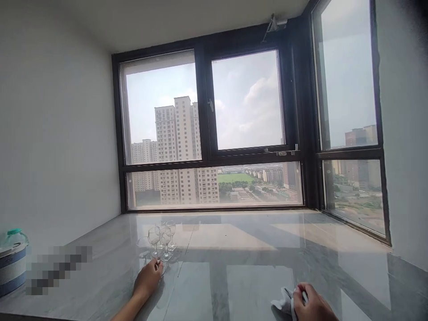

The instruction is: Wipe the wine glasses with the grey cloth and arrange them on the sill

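Several clear stemmed glasses (162,240) stand in a cluster on the grey marble counter (254,249), left of centre. My left hand (149,278) reaches to the nearest glass and its fingers close around the foot of it. At the bottom edge, my right hand (310,305) rests on the counter, gripping a crumpled white cloth (284,304).
A round blue-and-white container (11,267) with a green-capped bottle (15,235) behind it sits at the far left. A blurred patch lies beside it. Black-framed windows (207,133) close the back and right side; a white wall runs along the left.
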Demonstrator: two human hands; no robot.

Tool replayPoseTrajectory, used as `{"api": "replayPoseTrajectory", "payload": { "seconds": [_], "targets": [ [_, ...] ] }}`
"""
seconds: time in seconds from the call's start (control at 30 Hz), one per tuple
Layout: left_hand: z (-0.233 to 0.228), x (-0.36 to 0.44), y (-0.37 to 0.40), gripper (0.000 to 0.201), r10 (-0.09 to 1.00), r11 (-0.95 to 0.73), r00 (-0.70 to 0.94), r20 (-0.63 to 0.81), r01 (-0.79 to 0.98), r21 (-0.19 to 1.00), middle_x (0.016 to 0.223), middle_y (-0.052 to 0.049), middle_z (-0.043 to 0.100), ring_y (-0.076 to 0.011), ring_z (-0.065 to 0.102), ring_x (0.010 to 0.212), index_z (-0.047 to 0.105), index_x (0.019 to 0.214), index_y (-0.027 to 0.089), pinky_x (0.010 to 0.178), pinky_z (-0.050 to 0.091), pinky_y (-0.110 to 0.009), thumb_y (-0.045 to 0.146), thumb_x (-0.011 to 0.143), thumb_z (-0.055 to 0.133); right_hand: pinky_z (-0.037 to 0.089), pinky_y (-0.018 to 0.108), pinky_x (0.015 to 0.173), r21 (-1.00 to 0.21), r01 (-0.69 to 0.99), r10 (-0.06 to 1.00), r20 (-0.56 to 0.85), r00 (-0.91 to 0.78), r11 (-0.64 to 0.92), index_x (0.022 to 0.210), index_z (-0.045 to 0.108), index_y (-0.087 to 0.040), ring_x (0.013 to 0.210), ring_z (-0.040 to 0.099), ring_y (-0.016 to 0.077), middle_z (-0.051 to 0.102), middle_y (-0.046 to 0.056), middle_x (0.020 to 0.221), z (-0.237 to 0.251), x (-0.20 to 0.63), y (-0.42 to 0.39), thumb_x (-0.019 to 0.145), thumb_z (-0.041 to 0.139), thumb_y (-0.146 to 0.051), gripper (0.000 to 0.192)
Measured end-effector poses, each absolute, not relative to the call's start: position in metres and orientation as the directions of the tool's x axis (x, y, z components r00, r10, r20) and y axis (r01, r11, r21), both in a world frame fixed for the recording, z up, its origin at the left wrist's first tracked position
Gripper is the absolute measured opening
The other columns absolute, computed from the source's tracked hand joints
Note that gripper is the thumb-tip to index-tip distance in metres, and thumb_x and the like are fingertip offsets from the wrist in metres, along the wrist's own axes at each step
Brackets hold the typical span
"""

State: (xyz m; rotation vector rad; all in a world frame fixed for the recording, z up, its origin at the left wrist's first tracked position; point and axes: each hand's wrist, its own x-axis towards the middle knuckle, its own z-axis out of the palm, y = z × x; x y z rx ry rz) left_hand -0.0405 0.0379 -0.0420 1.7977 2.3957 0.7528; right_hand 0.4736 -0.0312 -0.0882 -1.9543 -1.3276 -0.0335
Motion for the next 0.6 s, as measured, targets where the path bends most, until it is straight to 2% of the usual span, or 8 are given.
{"api": "replayPoseTrajectory", "payload": {
  "seconds": [0.17,0.27,0.4,0.6],
  "targets": [
    [-0.046,-0.035,0.039,0.035,0.936,0.155,-0.235,0.262,0.943,0.295,0.093,-0.012,0.071,-0.0299,0.066,0.091,0.056,0.09,0.021,0.072,0.042,-0.036,0.04,0.092,0.026,0.042,0.03,0.064,-0.536,0.819,0.766,0.433,0.474,-0.203,0.089,0.055,-0.026,0.083,0.065,0.0225,0.068,0.004,0.089,-0.079,0.464,-0.038,0.089,0.03,-0.038,0.027],
    [-0.047,-0.031,0.04,0.036,0.946,0.118,-0.183,0.268,0.963,0.244,0.096,-0.014,0.07,-0.0309,0.065,0.096,0.057,0.095,0.019,0.079,0.043,-0.039,0.038,0.091,0.025,0.041,0.029,0.064,-0.519,0.827,0.71,0.497,0.498,-0.217,0.086,0.054,-0.026,0.083,0.065,0.0214,0.068,0.004,0.087,-0.079,0.46,-0.038,0.09,0.029,-0.034,0.027],
    [-0.047,-0.029,0.041,0.036,0.948,0.113,-0.182,0.26,0.959,0.258,0.097,-0.013,0.07,-0.0298,0.064,0.099,0.057,0.094,0.02,0.08,0.043,-0.039,0.037,0.091,0.026,0.042,0.029,0.063,-0.508,0.833,0.684,0.529,0.502,-0.219,0.084,0.055,-0.025,0.08,0.065,0.0219,0.069,0.005,0.083,-0.081,0.46,-0.036,0.09,0.03,-0.032,0.027],
    [-0.046,-0.026,0.04,0.032,0.938,0.146,-0.215,0.274,0.957,0.251,0.095,-0.011,0.071,-0.0289,0.065,0.095,0.058,0.092,0.02,0.078,0.044,-0.038,0.036,0.091,0.03,0.044,0.028,0.064,-0.553,0.817,0.706,0.513,0.488,-0.163,0.081,0.054,-0.026,0.077,0.065,0.0214,0.068,0.004,0.08,-0.084,0.463,-0.033,0.088,0.034,-0.032,0.022]
  ]
}}
